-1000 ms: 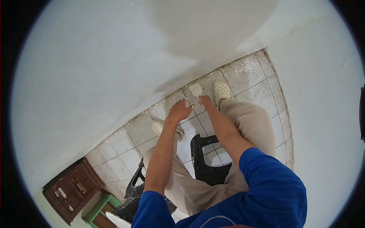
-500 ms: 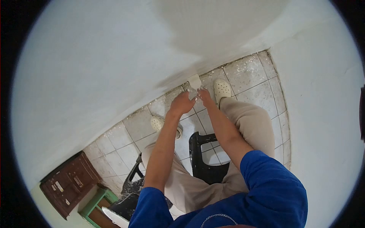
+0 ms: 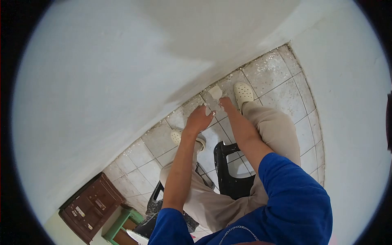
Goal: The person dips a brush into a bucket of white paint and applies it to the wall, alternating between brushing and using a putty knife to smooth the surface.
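Observation:
My right hand point(image 3: 225, 103) is closed at one side of a flat, broad-bladed putty knife point(image 3: 210, 101), grey along its length with a cream-coloured patch point(image 3: 215, 92) at the far end. Beside it, my left hand point(image 3: 199, 119) has its fingers and thumb curled round a small whitish piece, and I cannot tell what that is. White smears mark the fingertips of both hands. The two hands are low in front of me, over the tiled floor point(image 3: 179, 118) and near the foot of the white wall point(image 3: 102, 81).
Cream clogs point(image 3: 243, 92) stand on the tiles, which carry white specks along the wall. A black plastic stool point(image 3: 228, 179) is beneath me. At lower left are another black, paint-spattered piece point(image 3: 153, 208), a brown panel point(image 3: 92, 206) and a green frame point(image 3: 118, 224). A second wall point(image 3: 351, 102) rises at right.
My hands have drawn slightly apart, showing more of the grey blade between them. The view has shifted, so hands, feet and floor appear a little further right.

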### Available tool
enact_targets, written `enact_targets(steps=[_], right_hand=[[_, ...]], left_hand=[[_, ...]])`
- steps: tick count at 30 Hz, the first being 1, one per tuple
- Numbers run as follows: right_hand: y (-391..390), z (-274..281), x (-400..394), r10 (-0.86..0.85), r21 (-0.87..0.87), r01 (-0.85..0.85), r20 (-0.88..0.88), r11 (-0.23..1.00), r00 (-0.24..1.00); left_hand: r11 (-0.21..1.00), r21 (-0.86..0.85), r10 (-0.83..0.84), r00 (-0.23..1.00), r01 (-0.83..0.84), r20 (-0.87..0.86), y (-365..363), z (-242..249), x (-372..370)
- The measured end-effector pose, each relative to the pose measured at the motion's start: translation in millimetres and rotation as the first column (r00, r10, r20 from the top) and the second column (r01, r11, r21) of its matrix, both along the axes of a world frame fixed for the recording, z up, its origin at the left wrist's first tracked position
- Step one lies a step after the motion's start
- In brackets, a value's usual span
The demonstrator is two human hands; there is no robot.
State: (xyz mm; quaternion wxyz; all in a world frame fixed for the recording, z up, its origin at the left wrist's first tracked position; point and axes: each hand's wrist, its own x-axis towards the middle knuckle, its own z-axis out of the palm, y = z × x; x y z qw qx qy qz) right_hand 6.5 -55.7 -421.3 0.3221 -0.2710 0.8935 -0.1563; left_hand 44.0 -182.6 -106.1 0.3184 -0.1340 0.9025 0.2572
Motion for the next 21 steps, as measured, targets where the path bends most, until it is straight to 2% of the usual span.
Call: enact_targets(steps=[4,7,8,9,11,12,14,15,16,18,20,21], right_hand=[[-6,-3,-6,-0.002,0.02,0.001,0.055,1.0,0.998],[-15,-32,-9,-0.047,0.028,0.047,-0.004,0.999,0.999],[-24,-56,-9,-0.282,-0.033,0.288,0.125,0.957,0.951],[-35,-92,-9,-0.487,-0.059,0.518,0.263,0.854,0.833],[-36,-85,-12,-0.442,-0.137,0.472,0.2,0.871,0.874],[-22,-38,-19,-0.177,-0.157,0.173,-0.015,0.972,0.984],[-19,2,-22,-0.25,-0.34,0.29,0.157,0.895,0.956],[-22,4,-13,-0.454,-0.35,0.702,0.569,0.62,0.685],[-19,7,-4,-0.44,-0.143,0.958,0.864,0.248,0.243],[-10,13,18,-0.439,-0.354,0.852,0.742,0.386,0.507],[-2,14,32,-0.434,-0.343,0.829,0.727,0.442,0.533],[-3,15,30,-0.45,-0.241,0.875,0.781,0.42,0.432]], left_hand=[[1.0,0.004,-0.023,1.0,0.023,-0.012,1,-10,0],[1.0,0.0,-0.029,1.0,0.029,-0.005,4,-16,-1],[1.0,-0.001,-0.031,1.0,0.031,0.004,5,-17,-2],[1.0,0.0,-0.031,0.999,0.031,0.014,6,-17,-4],[1.0,0.005,-0.028,0.999,0.028,0.039,8,-17,-7],[1.0,0.001,-0.029,0.999,0.028,0.029,11,-16,-5],[1.0,-0.013,-0.027,1.0,0.027,-0.006,10,-12,-9],[1.0,-0.009,-0.026,1.0,0.026,-0.004,9,-11,-9],[1.0,-0.003,-0.026,1.0,0.026,-0.004,8,-9,-9],[1.0,0.003,-0.029,1.0,0.029,-0.009,6,-7,-11],[0.999,0.001,-0.034,0.999,0.034,-0.011,3,-9,-8],[0.999,-0.011,-0.033,0.999,0.033,-0.029,3,-8,-7]])
